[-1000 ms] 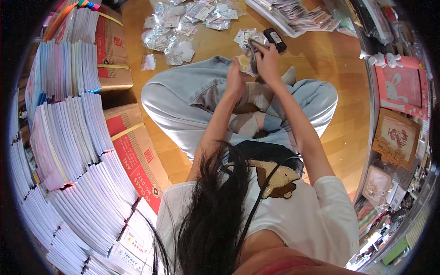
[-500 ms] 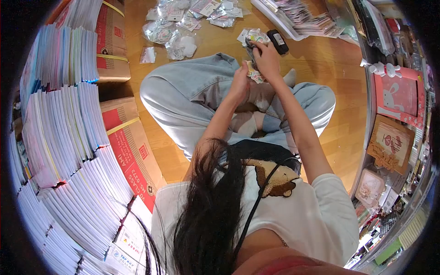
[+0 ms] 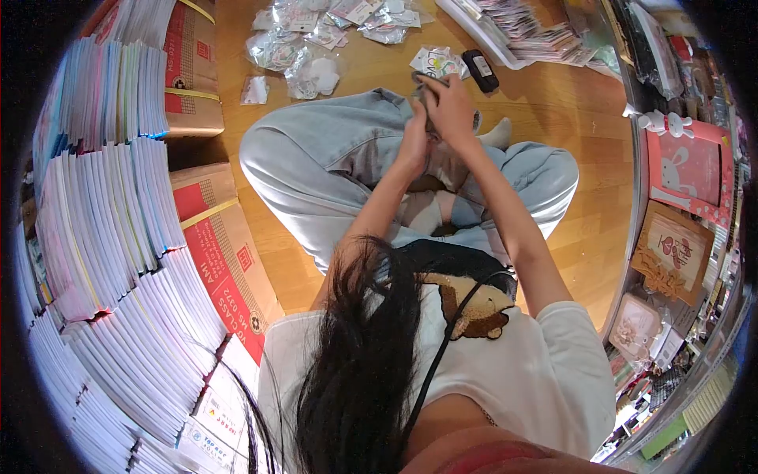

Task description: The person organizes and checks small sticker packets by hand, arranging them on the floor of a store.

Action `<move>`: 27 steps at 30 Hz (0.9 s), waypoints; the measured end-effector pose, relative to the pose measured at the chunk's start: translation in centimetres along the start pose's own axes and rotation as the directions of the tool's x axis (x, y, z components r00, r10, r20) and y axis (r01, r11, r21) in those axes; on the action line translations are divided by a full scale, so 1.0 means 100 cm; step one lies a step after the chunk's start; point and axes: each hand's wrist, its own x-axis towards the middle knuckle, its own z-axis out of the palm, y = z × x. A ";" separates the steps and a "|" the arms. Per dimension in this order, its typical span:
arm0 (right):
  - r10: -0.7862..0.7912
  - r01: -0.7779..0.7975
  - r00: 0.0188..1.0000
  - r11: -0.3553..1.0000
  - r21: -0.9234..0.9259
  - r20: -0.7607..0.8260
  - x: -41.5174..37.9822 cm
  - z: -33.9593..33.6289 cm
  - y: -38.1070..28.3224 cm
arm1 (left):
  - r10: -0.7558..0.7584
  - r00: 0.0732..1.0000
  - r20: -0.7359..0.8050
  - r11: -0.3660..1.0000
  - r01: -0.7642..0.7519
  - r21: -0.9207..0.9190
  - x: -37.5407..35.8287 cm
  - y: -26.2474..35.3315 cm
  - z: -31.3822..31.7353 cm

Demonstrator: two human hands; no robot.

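Observation:
My right hand [image 3: 452,110] is closed around a dark grey, soft-looking thing [image 3: 426,82] whose kind I cannot make out. Against it, on the left, my left hand [image 3: 415,138] has its fingers pressed together; what it holds is hidden. Both hands meet above my crossed legs. Just beyond them on the floor lies a small pile of colourful printed cut-outs [image 3: 439,62], one with big letters. A black oblong object with a white label [image 3: 481,71] rests right beside that pile.
Clear bags of cut-outs [image 3: 296,59] and a small packet [image 3: 254,91] lie on the wooden floor at the far left. A white tray [image 3: 474,33] of packed cards stands far right. Stacked booklets [image 3: 110,213] and cartons [image 3: 225,253] line my left; a crowded shelf [image 3: 632,237] my right.
Both hands have drawn slightly closer and left, uncovering more of the floor pile. The colourful cut-outs seen in my left hand earlier no longer show there.

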 end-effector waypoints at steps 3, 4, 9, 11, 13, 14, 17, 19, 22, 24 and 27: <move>0.097 -0.090 0.992 0.992 0.091 -0.084 -0.005 0.009 0.018 | 0.014 1.000 0.023 0.988 -0.018 0.151 0.000 0.002 -0.015; 0.128 -0.114 0.986 0.985 0.126 -0.107 -0.009 0.005 0.015 | 0.032 0.999 0.025 0.984 -0.036 0.172 0.000 0.005 -0.016; -0.019 0.017 0.999 0.999 0.034 0.045 -0.065 0.006 -0.011 | 0.098 0.992 -0.078 0.983 -0.109 -0.148 0.000 0.011 -0.008; -0.123 0.123 0.992 0.992 -0.017 0.001 -0.063 0.003 -0.019 | 0.084 0.996 -0.034 0.977 -0.089 -0.192 -0.004 0.014 -0.004; -0.164 0.162 0.986 0.985 -0.063 -0.034 -0.048 -0.003 -0.024 | 0.073 0.995 -0.072 0.974 -0.087 -0.210 -0.009 0.011 -0.002; -0.189 0.184 0.981 0.979 -0.092 -0.052 -0.039 -0.005 -0.023 | 0.071 0.994 -0.087 0.971 -0.089 -0.223 -0.010 0.009 0.003; -0.119 0.104 0.990 0.979 -0.176 -0.074 -0.023 0.002 -0.014 | 0.083 0.996 -0.041 0.979 -0.089 -0.182 -0.009 0.002 0.006; -0.043 0.031 0.997 0.980 -0.195 -0.059 -0.012 -0.001 -0.007 | 0.070 0.997 0.022 0.994 -0.068 -0.082 -0.006 -0.005 -0.002; 0.105 -0.108 0.990 0.994 -0.028 -0.093 -0.008 0.001 0.010 | 0.054 0.997 0.057 0.997 -0.056 0.044 -0.009 0.001 -0.010; 0.125 -0.124 0.989 0.992 0.011 -0.077 -0.019 -0.002 0.009 | 0.116 0.993 -0.004 0.993 -0.116 -0.007 -0.013 0.009 -0.005; 0.067 -0.067 0.998 0.998 -0.002 -0.003 -0.049 -0.001 -0.003 | 0.143 0.988 -0.065 0.986 -0.148 -0.072 0.002 0.002 -0.016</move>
